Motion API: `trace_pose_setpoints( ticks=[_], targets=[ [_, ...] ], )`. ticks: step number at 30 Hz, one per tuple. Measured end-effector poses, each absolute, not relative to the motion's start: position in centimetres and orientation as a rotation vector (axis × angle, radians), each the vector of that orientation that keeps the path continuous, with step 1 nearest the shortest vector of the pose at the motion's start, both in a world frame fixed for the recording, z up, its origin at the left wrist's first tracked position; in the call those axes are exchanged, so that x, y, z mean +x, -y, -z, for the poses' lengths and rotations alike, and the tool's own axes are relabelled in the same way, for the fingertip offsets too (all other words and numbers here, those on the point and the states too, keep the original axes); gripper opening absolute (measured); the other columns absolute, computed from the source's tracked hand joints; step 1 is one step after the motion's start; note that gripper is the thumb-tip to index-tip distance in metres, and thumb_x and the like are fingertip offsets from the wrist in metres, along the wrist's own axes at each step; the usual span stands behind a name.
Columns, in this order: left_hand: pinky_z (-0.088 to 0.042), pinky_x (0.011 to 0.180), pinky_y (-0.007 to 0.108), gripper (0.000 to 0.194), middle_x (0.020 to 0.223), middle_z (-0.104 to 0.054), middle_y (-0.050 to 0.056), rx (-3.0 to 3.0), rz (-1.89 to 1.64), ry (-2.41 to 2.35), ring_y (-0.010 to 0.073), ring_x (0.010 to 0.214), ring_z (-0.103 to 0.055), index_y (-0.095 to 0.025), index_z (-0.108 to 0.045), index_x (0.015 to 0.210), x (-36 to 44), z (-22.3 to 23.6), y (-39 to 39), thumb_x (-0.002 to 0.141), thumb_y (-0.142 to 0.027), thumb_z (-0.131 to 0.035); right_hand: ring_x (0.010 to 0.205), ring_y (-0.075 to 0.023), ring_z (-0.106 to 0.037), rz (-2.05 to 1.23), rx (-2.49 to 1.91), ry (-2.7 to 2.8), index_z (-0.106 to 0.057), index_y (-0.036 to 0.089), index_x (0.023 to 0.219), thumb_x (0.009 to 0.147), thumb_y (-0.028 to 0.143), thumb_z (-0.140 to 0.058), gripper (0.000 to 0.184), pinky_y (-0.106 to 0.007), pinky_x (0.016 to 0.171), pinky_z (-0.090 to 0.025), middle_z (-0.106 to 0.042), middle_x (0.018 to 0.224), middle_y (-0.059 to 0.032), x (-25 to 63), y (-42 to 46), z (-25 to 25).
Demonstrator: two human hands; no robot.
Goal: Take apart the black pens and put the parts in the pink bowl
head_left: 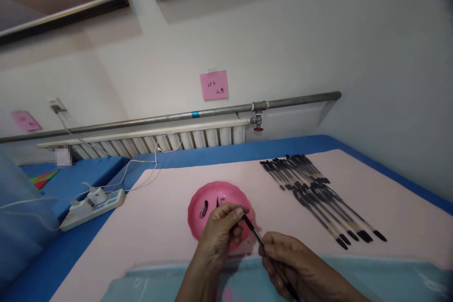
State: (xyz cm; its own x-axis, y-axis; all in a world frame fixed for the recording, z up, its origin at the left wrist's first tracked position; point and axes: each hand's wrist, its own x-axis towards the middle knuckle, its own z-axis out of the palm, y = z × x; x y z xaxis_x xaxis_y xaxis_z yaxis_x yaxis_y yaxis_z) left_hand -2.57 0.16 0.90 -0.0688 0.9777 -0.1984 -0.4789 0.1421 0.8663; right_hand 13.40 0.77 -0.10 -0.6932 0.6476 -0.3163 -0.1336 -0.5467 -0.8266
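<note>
A slim pen [257, 236] with a black grip section slants between my two hands over the pink cover. My right hand [295, 262] is closed around its barrel, and the pen's black lower end sticks out below the fingers. My left hand [221, 233] pinches the pen's upper end between thumb and forefinger; whether a small part is also between those fingertips is hidden. Behind the left hand stands a pink scalloped bowl [194, 212], partly covered by it. A pen cap [203, 209] and a few small dark pieces lie inside the bowl.
Many black-capped pens [329, 210] lie in overlapping rows at the right. A power strip [92, 207] with plugs and white cables sits on the left. Blue cloth [152, 283] covers the near edge. A radiator [194, 137] and pipe run along the wall.
</note>
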Motion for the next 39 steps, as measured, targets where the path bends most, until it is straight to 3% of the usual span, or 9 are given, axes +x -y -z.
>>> trace_pose_setpoints(
  ticks=[2, 6, 10, 15, 18, 23, 30, 34, 39],
  targets=[
    [-0.023, 0.037, 0.017, 0.026, 0.049, -0.048, -0.004, 0.659, -1.354, -0.997, 0.0029, 0.038, -0.037, -0.011, -0.066, 0.076, -2.5, -0.9, -0.1, 0.062, -0.032, -0.071, 0.039, -0.0047, -0.042, -2.247, -0.837, 1.124, -0.047, 0.018, 0.067, 0.067, 0.037, -0.065, 0.027, -0.016, 0.036, -0.027, -0.051, 0.05, 0.0054, 13.4, -0.8, 0.0],
    [-0.023, 0.037, 0.017, 0.026, 0.048, -0.048, -0.004, 0.655, -1.36, -0.995, 0.0027, 0.038, -0.036, -0.011, -0.066, 0.075, -2.5, -1.0, -0.2, 0.061, -0.033, -0.072, 0.041, -0.0065, -0.047, -2.278, -0.862, 1.07, -0.05, 0.018, 0.076, 0.074, 0.045, -0.054, 0.027, -0.015, 0.032, -0.028, -0.058, 0.064, 0.0009, 13.4, -0.7, -0.2],
    [-0.022, 0.037, 0.017, 0.029, 0.049, -0.048, -0.004, 0.652, -1.369, -1.019, 0.0028, 0.038, -0.037, -0.011, -0.066, 0.075, -2.7, -1.0, -0.2, 0.06, -0.035, -0.073, 0.033, -0.0036, -0.038, -2.277, -0.817, 1.097, -0.049, 0.017, 0.067, 0.07, 0.042, -0.06, 0.027, -0.015, 0.03, -0.026, -0.052, 0.053, 0.0042, 13.4, -0.8, -0.1],
    [-0.022, 0.037, 0.017, 0.029, 0.049, -0.048, -0.004, 0.651, -1.379, -1.01, 0.0027, 0.038, -0.036, -0.011, -0.066, 0.075, -2.7, -1.0, -0.3, 0.06, -0.034, -0.073, 0.044, -0.0073, -0.048, -2.324, -0.887, 1.013, -0.05, 0.018, 0.073, 0.071, 0.042, -0.059, 0.026, -0.015, 0.033, -0.029, -0.056, 0.061, 0.0006, 13.5, -0.7, -0.5],
    [-0.021, 0.037, 0.017, 0.03, 0.047, -0.047, -0.005, 0.661, -1.377, -1.003, 0.0027, 0.037, -0.035, -0.011, -0.065, 0.074, -2.7, -1.0, -0.3, 0.059, -0.035, -0.073, 0.04, -0.0065, -0.045, -2.37, -0.876, 1.074, -0.05, 0.018, 0.072, 0.072, 0.042, -0.057, 0.025, -0.015, 0.033, -0.026, -0.053, 0.055, 0.0025, 13.6, -0.7, -0.3],
    [-0.02, 0.036, 0.018, 0.032, 0.046, -0.046, -0.005, 0.678, -1.388, -1.056, 0.0026, 0.035, -0.034, -0.012, -0.061, 0.066, -2.6, -0.7, -0.5, 0.056, -0.039, -0.075, 0.033, -0.005, -0.037, -2.149, -0.906, 1.352, -0.043, 0.019, 0.064, 0.069, 0.041, -0.059, 0.027, -0.017, 0.035, -0.026, -0.047, 0.044, 0.0068, 13.7, -1.2, 0.6],
    [-0.018, 0.035, 0.018, 0.042, 0.038, -0.033, -0.011, 0.609, -1.599, -1.224, 0.0033, 0.033, -0.025, -0.019, -0.038, 0.054, -4.7, 0.1, -1.2, 0.06, -0.048, -0.068, 0.036, -0.0051, -0.035, -1.821, -1.1, 1.621, -0.042, 0.021, 0.064, 0.066, 0.036, -0.06, 0.024, -0.018, 0.038, -0.025, -0.039, 0.041, 0.0102, 13.8, -1.0, 0.6],
    [-0.031, 0.043, 0.021, 0.024, 0.046, -0.045, -0.006, 0.913, -1.441, -1.718, 0.0078, 0.04, -0.039, -0.018, -0.05, 0.062, -6.6, 0.1, -1.4, 0.074, -0.039, -0.054, 0.037, -0.0059, -0.037, -1.791, -1.14, 1.618, -0.043, 0.02, 0.064, 0.069, 0.036, -0.054, 0.02, -0.019, 0.039, -0.029, -0.041, 0.043, 0.0091, 13.8, -0.9, 0.1],
    [-0.038, 0.067, 0.028, 0.018, 0.074, -0.064, 0.005, 1.16, -1.25, -2.034, 0.0171, 0.07, -0.055, -0.016, -0.064, 0.075, -7.6, 0.1, -1.4, 0.076, -0.024, -0.048, 0.036, -0.0059, -0.038, -1.758, -1.158, 1.602, -0.043, 0.02, 0.063, 0.07, 0.036, -0.053, 0.02, -0.019, 0.038, -0.031, -0.043, 0.044, 0.0086, 13.8, -1.1, 0.0]
  ],
)
